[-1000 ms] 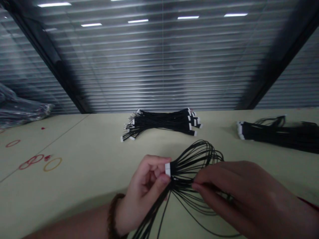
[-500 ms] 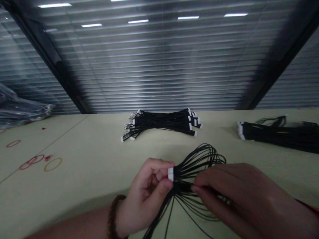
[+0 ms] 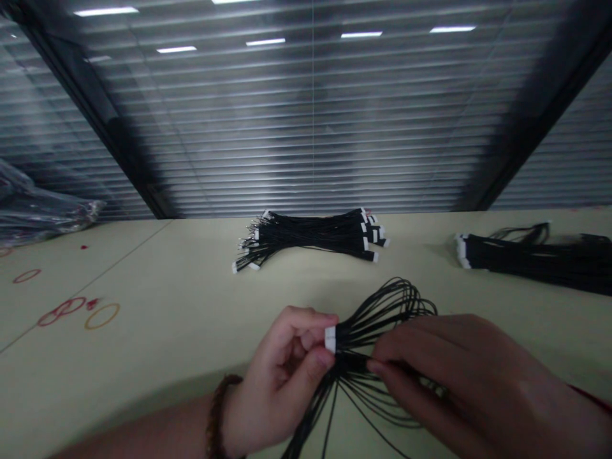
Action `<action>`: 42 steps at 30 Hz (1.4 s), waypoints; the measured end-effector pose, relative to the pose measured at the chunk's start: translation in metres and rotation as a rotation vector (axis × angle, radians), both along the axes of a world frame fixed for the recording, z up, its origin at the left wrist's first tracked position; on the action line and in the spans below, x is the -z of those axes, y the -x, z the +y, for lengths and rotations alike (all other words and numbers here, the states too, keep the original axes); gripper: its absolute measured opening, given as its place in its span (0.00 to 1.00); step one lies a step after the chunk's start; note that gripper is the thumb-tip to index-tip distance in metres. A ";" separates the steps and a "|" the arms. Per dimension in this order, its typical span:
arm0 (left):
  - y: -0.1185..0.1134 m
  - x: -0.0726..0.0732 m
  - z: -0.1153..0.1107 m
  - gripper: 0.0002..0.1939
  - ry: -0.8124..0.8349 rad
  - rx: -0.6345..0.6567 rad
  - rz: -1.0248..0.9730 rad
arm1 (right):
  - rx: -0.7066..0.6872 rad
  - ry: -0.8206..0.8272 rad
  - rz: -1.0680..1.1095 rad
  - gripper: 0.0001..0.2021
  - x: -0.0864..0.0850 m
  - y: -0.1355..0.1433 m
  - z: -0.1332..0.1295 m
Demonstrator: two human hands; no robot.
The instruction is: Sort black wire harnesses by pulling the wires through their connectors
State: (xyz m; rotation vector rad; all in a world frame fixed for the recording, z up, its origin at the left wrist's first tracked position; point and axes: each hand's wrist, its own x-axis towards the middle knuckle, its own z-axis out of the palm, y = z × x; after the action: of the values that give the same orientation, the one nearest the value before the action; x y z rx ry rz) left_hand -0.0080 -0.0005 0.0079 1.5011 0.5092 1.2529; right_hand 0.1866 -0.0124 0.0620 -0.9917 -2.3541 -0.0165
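Observation:
My left hand [image 3: 291,376] pinches a white connector [image 3: 330,340] between thumb and fingers. From that connector a bunch of thin black wires [image 3: 377,312] fans out to the right, with some looping up and others trailing down past the lower frame edge. My right hand [image 3: 459,376] is closed on part of the same wires, just right of the connector, its thumb and forefinger pressed together. What lies under the right palm is hidden.
A pile of black wire harnesses [image 3: 310,233] with white ends lies at the table's back. Another black wire bundle [image 3: 535,258] is at right. Rubber bands [image 3: 102,315] lie at left, near clear plastic wrapping [image 3: 48,207]. A window with blinds [image 3: 306,127] rises behind the table [image 3: 167,280].
Both hands and the wires between them have shifted very slightly, the connector a little right and down. The grips look the same.

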 end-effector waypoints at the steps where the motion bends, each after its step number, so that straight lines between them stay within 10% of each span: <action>1: 0.000 -0.001 0.000 0.13 -0.010 0.004 0.011 | -0.002 -0.008 0.001 0.13 0.000 0.000 0.000; 17: -0.001 -0.008 -0.001 0.09 0.046 0.013 0.061 | -0.055 -0.101 0.014 0.10 -0.017 0.001 0.008; 20: 0.000 -0.010 -0.002 0.10 0.032 -0.047 0.085 | -0.102 0.131 -0.045 0.22 -0.029 -0.003 0.021; 26: 0.008 -0.017 0.000 0.14 0.088 -0.249 0.435 | -0.204 0.445 -0.001 0.08 -0.060 -0.027 0.031; 34: 0.001 -0.044 -0.016 0.12 0.001 -0.292 0.798 | -0.033 0.217 0.774 0.18 -0.123 -0.041 -0.023; 42: -0.040 -0.052 -0.039 0.05 -0.190 -0.019 1.057 | 0.163 0.193 0.504 0.25 -0.121 -0.027 -0.099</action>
State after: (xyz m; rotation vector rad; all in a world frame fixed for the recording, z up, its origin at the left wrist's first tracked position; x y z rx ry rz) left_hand 0.0320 -0.0392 0.0602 2.2737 1.0923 0.4236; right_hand 0.2134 -0.1118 0.1829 -1.1245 -1.8348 0.3622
